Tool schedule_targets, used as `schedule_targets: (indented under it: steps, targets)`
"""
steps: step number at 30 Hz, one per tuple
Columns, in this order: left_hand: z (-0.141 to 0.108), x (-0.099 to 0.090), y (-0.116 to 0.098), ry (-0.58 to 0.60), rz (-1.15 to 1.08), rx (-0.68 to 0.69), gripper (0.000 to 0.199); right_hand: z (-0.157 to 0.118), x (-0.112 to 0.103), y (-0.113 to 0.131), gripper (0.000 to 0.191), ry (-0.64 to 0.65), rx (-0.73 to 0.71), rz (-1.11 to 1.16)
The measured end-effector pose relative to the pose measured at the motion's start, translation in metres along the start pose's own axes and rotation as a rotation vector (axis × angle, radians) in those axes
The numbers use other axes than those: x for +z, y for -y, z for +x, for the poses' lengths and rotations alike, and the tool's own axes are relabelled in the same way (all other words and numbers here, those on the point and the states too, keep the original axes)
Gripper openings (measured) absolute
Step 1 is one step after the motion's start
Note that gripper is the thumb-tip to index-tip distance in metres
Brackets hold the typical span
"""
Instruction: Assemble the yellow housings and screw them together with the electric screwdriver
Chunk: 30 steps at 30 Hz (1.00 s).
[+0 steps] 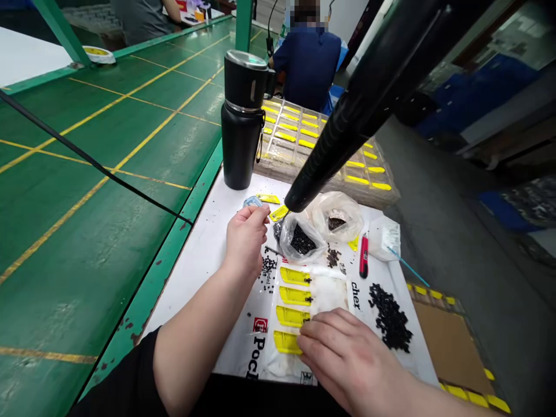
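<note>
My left hand point(245, 240) is closed in a pinch above the white work surface, near a blue-and-white round object point(252, 201). What its fingertips hold is too small to make out. My right hand point(347, 347) is closed at the right end of the nearest yellow plastic piece point(286, 342); its fingers hide that end, and the thumb is out of sight. Several such pieces lie in a row on a white pad point(332, 295). Small black parts show at the right ends of the farther ones, such as this yellow piece point(295, 275).
Behind the row stand a bag of black parts point(303, 240) and a bag of brown parts point(336, 220). A red cutter point(364, 256) and a black pile point(391, 318) lie right. A black bottle point(241, 127), black pole point(347, 116), green conveyor point(143, 133) and seated person point(308, 63) are beyond.
</note>
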State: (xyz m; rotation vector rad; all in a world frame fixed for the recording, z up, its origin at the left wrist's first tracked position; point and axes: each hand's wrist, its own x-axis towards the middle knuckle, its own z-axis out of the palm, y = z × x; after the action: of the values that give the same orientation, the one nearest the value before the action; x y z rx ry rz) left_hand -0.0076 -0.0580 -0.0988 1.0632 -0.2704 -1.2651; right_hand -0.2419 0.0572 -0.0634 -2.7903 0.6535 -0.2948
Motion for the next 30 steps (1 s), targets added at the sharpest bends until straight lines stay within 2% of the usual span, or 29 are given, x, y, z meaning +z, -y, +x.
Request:
schedule_targets:
  steps: [4,13,19,25,30]
  targets:
    - [-0.001,0.001,-0.002,0.008,-0.017,0.001,0.026,-0.013,0.031,0.014,0.024,-0.082,0.072,-0.066]
    - [-0.006,0.004,-0.004,0.031,-0.029,-0.009,0.027,-0.029,0.054,0.037,0.033,-0.145,0.166,-0.179]
    - [-0.004,0.002,-0.005,0.031,-0.042,-0.01,0.027,-0.023,0.062,0.038,0.02,-0.251,0.293,-0.191]
    - [-0.006,0.004,-0.003,0.08,-0.033,-0.067,0.027,-0.017,0.066,0.031,0.04,-0.174,0.287,-0.234]
    - [-0.006,0.004,-0.002,0.082,-0.027,-0.079,0.027,-0.011,0.066,0.018,0.037,-0.198,0.257,-0.218]
